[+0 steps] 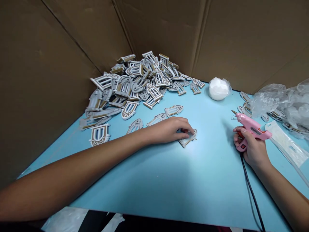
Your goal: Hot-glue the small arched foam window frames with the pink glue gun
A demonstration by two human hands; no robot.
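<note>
Head view: we look down and forward at a light blue table (154, 183), boxed in at the back by brown cardboard walls (53, 80) that meet in a corner. The walls appear to pen in a heaped pile of window-shaped cutouts (135, 83), grey with gold edges and arched panes. Three more cutouts (173, 110) lie in a loose row in front of the pile, within easy reach of our left hand (169, 130).

That hand rests low on the table, its fingers curved over a single flat window-shaped piece (187, 140), which lies apart from the others. The fingers cover its far side, and we cannot tell whether they pinch it or only steady it. Our right hand (253, 151) is closed around the handle of a pink hot glue gun (251, 127), its nozzle tilted up and to the left. A black cord (251, 190) trails from the gun toward the table's near edge.

A broad stretch of blue tabletop separates the hands, giving the gun room to swing across. Beyond it sit a white-filled tub (218, 89), crumpled plastic bags (282, 103), and a clear plastic sleeve (286, 145).
</note>
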